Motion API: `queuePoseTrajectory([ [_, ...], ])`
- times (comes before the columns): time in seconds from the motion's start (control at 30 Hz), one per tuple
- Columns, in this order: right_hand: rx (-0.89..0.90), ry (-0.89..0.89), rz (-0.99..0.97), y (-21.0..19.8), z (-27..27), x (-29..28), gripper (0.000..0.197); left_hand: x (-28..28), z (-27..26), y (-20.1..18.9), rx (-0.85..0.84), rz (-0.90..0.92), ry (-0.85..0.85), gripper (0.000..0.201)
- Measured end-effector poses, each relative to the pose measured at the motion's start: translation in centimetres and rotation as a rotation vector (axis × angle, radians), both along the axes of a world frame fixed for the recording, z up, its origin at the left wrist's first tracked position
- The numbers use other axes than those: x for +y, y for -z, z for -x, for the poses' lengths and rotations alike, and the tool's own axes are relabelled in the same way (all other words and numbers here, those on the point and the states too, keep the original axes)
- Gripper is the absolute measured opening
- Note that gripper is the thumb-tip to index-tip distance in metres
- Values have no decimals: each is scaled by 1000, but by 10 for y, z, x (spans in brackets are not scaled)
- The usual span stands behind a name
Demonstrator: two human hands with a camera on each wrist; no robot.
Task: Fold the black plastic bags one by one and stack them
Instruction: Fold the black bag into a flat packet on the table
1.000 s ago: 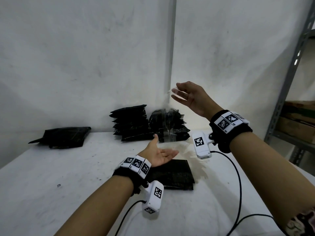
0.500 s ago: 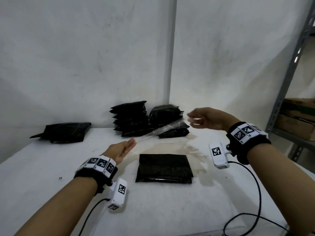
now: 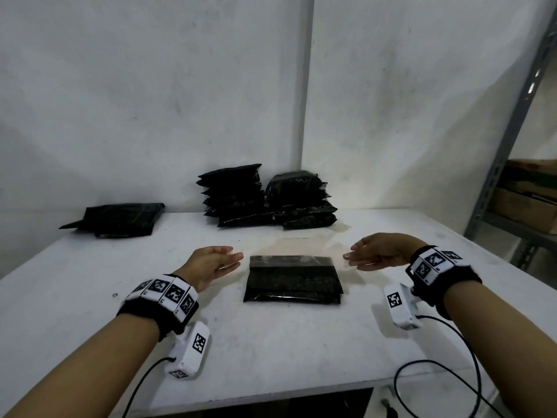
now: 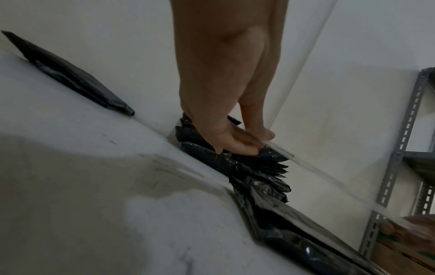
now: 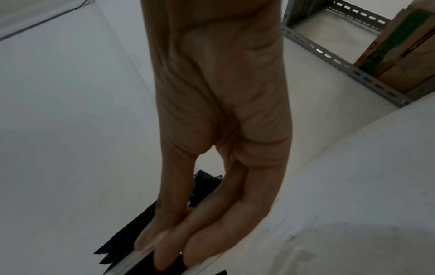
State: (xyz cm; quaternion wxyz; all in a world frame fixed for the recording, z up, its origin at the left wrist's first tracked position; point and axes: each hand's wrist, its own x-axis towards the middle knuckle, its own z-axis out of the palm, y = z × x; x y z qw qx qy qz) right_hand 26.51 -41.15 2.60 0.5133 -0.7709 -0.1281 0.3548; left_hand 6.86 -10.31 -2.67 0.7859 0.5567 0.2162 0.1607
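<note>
A folded black plastic bag (image 3: 292, 282) lies flat in the middle of the white table (image 3: 271, 342). A clear plastic strip (image 3: 291, 261) stretches across its far edge. My left hand (image 3: 232, 257) pinches the strip's left end just left of the bag. My right hand (image 3: 351, 256) pinches the other end just right of it. In the left wrist view thumb and fingers (image 4: 244, 145) grip the clear strip (image 4: 317, 171) as it runs over the bag (image 4: 294, 236). The right wrist view has my fingers (image 5: 164, 240) closed on the strip (image 5: 132, 260).
Two stacks of folded black bags (image 3: 235, 200) (image 3: 301, 200) stand against the back wall. A loose pile of black bags (image 3: 120, 217) lies at the back left. A grey metal shelf (image 3: 497, 164) with cardboard boxes (image 3: 527, 200) is at the right. Cables (image 3: 470, 366) trail over the table's front edge.
Both hands have come down and apart with the clear strip. It hung upright a second ago; now it lies level across the bag's far edge.
</note>
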Motion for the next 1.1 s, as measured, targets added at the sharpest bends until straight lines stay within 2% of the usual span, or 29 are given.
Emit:
queuePoseTrajectory([
  [0.1, -1, 12, 65, 8, 1, -4, 5, -1, 1, 3, 12, -18, 6, 37],
  [0.23, 13, -16, 111, 18, 0, -7, 9, -1, -1, 4, 42, -71, 19, 37],
  [0.47, 21, -40, 173, 26, 5, -6, 7, 3, -4, 12, 192, -198, 51, 46],
  [0.73, 27, -49, 196, 29, 3, -3, 8, 11, -5, 17, 277, -202, 79, 50],
  [0.93, 7, -83, 224, 32, 5, 0, 10, 9, -5, 17, 289, -235, 77, 46],
  [1.1, 20, -97, 245, 37, 5, 3, 8, 12, -5, 19, 282, -231, 100, 34],
])
